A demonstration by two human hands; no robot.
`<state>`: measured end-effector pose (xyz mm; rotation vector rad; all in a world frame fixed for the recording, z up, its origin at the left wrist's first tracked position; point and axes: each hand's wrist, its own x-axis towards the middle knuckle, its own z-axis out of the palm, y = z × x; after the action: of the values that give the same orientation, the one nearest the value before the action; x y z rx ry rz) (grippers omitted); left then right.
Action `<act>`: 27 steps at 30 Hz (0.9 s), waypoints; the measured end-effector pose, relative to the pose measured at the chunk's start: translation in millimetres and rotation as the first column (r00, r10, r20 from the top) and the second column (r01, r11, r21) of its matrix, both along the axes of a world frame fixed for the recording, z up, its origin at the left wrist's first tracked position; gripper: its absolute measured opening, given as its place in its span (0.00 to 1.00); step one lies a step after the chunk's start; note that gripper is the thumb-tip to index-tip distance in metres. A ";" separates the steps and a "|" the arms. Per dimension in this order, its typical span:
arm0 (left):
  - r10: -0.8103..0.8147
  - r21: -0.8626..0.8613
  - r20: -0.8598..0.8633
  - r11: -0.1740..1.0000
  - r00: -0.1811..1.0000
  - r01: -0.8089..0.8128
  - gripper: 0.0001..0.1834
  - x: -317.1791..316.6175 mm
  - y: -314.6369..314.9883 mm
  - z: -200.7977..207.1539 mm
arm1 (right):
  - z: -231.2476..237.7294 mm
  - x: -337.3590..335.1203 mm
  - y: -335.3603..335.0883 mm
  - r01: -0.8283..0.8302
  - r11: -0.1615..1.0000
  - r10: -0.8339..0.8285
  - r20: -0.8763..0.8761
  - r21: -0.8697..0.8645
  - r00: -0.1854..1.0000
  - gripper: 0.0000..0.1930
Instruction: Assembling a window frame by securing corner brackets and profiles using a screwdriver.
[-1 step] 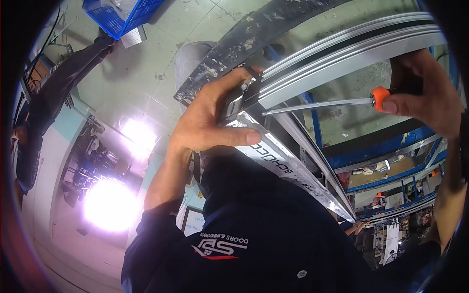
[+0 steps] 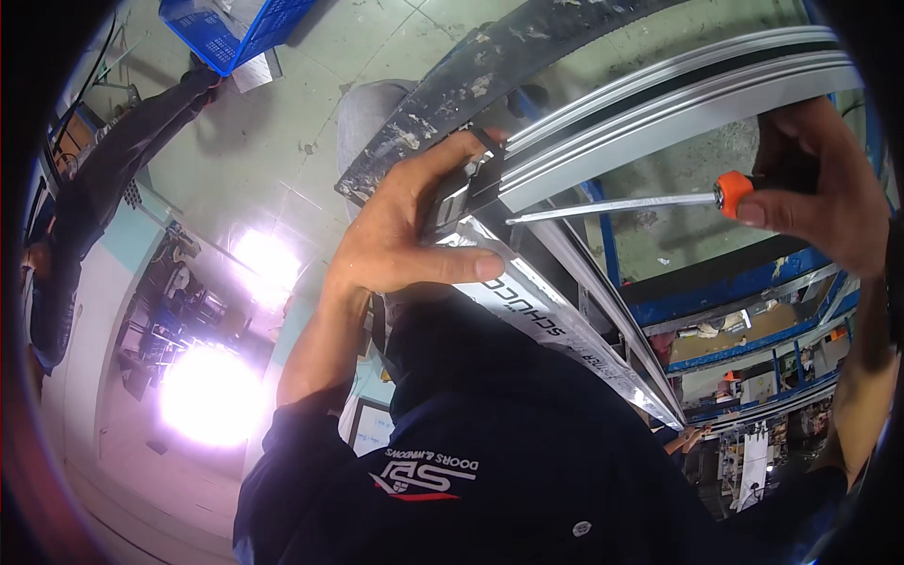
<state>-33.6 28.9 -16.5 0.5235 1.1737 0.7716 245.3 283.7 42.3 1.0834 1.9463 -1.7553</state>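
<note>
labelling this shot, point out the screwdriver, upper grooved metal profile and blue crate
Screwdriver [image 2: 621, 204], head view: metal shaft.
Upper grooved metal profile [image 2: 664, 128], head view: flat lower face.
Blue crate [image 2: 267, 25], head view: side wall.

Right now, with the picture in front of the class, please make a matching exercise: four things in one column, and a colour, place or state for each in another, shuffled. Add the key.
Column one
1. Screwdriver
2. Left hand
3. Crate
4. Silver profile

Column two
A. Blue, at the top left of the picture
B. Long and grooved, reaching toward the upper right of the picture
C. Held in the fingers of the right hand
D. At the lower-left end of a long metal piece, thumb stretched out

Right pairs: 1-C, 2-D, 3-A, 4-B.
</note>
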 end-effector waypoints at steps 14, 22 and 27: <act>0.032 -0.001 0.018 0.999 0.999 -0.032 0.47 0.9 -0.1 -0.1 | 12.8 -32.6 55.5 -0.268 0.942 0.165 -0.415 -0.203 0.895 0.13; 0.018 0.037 0.025 0.999 1.000 -0.019 0.47 -1.9 -0.7 -3.6 | 8.3 -44.6 61.1 -0.210 0.853 0.152 -0.157 -0.477 0.976 0.09; 0.069 0.044 0.071 0.996 0.995 -0.072 0.48 1.7 -2.1 -4.2 | 10.5 -55.7 62.3 -0.303 0.878 0.225 -0.238 -0.372 0.945 0.08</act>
<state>-31.9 26.8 -20.6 0.4919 1.1168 0.8732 189.6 346.0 52.9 0.4976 1.6222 -2.0324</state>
